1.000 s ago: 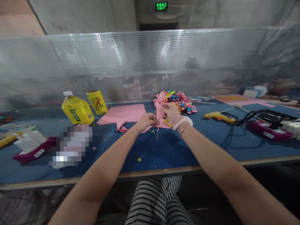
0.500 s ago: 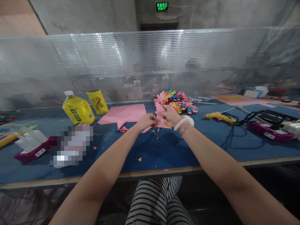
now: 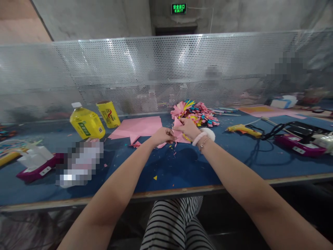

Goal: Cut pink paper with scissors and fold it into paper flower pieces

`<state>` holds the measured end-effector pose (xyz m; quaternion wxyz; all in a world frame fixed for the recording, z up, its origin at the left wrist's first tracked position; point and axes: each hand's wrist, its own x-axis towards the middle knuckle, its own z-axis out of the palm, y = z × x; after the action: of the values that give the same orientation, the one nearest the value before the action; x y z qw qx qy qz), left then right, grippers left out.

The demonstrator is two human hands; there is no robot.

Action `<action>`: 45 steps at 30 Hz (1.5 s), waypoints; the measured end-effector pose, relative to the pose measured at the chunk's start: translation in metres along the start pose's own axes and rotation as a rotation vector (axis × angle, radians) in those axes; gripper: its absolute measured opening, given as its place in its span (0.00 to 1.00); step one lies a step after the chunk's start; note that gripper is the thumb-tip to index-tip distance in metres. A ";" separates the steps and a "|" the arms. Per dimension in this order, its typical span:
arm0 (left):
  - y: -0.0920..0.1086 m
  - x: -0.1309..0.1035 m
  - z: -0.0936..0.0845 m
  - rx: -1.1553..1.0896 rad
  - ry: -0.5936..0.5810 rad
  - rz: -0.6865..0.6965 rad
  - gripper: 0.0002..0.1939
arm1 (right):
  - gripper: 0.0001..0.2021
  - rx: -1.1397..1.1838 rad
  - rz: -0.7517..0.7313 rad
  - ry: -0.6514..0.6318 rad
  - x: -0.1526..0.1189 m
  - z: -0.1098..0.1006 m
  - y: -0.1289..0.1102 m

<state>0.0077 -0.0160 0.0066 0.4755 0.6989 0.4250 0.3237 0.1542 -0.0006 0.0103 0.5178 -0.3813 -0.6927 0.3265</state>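
Both hands are over the middle of the blue table. My right hand (image 3: 189,128), with a white fluffy band at the wrist, pinches a folded piece of pink paper (image 3: 177,123). Fingers of my left hand (image 3: 163,135) are closed at the lower left edge of that paper. Something yellow shows under my right hand, mostly hidden. Pink sheets (image 3: 140,126) lie left of my hands. Behind my right hand is a pile of pink, yellow and blue fringed paper (image 3: 201,113).
On the left stand a yellow liquid bottle (image 3: 87,122), a yellow canister (image 3: 108,114) and a purple power strip (image 3: 43,171). To the right lie a yellow glue gun (image 3: 244,130), black cables and another purple power strip (image 3: 299,145). A perforated metal screen (image 3: 177,59) rises behind.
The top of the folded pink paper has dipped slightly, and my left hand's fingers have shifted a little on its lower left side. Both arms stay nearly where they were.
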 end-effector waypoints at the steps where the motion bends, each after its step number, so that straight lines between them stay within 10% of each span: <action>1: -0.001 0.001 -0.001 0.025 -0.003 0.003 0.09 | 0.09 0.018 0.003 0.003 0.000 0.000 0.001; 13: -0.002 0.002 -0.003 0.125 0.144 0.304 0.12 | 0.10 0.305 0.037 -0.063 0.003 0.002 0.009; 30: 0.002 -0.001 0.001 0.499 0.230 0.350 0.10 | 0.09 0.573 0.161 0.236 -0.001 0.001 -0.005; 41: -0.008 0.000 -0.016 0.723 0.080 0.353 0.09 | 0.09 0.564 0.179 0.394 0.007 -0.019 0.006; 45: -0.011 -0.001 -0.015 0.610 0.105 0.257 0.08 | 0.13 0.448 0.175 0.295 0.009 -0.023 0.013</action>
<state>-0.0088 -0.0085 0.0013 0.1769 0.8393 0.4345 0.2746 0.1772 0.0147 0.0096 0.6543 -0.3589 -0.4849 0.4560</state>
